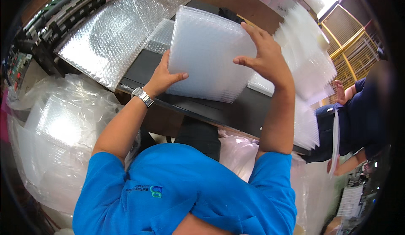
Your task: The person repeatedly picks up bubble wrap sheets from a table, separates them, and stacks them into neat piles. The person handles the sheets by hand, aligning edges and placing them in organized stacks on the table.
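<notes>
A thick stack of clear bubble-wrap sheets [206, 57], its edges layered, is held tilted above the dark work table. On its left edge my left hand [165, 75] is closed, the thumb lying over the front face and the fingers behind. A metal-banded watch is on that wrist. My right hand [265, 51] grips the stack's right side; its thumb reaches over the front and its forefinger rests at the upper right corner. The remaining fingers of both hands are partly hidden. Whether these sheets are sealed as bags I cannot tell.
A large bubble-wrap sheet [122, 28] lies beside rollers [80, 7] at the upper left. Several fanned bubble-wrap pieces [301, 53] are piled on the right. A filled clear plastic bag [63, 138] stands at lower left. Another person [350, 116] in dark clothes is at the right.
</notes>
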Demonstrator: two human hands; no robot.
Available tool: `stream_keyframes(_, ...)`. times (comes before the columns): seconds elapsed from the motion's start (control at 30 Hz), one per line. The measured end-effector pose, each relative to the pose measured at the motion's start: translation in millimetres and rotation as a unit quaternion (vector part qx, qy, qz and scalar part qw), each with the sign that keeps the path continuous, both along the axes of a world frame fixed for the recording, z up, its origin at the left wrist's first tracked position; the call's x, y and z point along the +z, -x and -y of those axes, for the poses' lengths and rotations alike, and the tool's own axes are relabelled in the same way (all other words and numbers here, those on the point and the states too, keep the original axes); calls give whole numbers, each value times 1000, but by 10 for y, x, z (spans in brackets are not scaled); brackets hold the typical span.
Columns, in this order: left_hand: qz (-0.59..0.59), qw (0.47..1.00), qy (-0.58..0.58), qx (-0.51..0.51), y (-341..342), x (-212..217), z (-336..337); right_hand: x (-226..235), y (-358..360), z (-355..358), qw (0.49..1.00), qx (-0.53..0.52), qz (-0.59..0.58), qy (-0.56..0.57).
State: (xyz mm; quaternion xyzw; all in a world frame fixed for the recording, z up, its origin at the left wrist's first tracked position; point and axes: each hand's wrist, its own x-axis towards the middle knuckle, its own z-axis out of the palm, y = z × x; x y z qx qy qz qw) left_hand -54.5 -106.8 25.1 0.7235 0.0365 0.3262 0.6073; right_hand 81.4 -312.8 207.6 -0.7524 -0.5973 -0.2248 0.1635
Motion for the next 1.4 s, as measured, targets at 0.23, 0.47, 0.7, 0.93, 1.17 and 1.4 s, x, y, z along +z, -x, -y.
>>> stream_keyframes(0.23,-24,998,-10,51,42,-217,164,88,63,-69,998,25,-4,-63)
stream_keyframes(0.47,-34,997,-33,55,108,-208,159,270,315,-343,972,125,-178,-89)
stream_keyframes(0.7,-19,999,-5,30,108,-223,163,64,418,-714,979,134,-137,-62)
stream_keyframes(0.93,5,998,-31,53,96,-279,165,332,26,-576,818,222,-465,-256)
stream_keyframes(1.17,12,999,-25,44,97,-283,152,74,356,-651,993,113,-15,-26)
stream_keyframes(1.4,8,999,-15,49,68,-348,140,351,-34,-426,767,239,-499,-325)
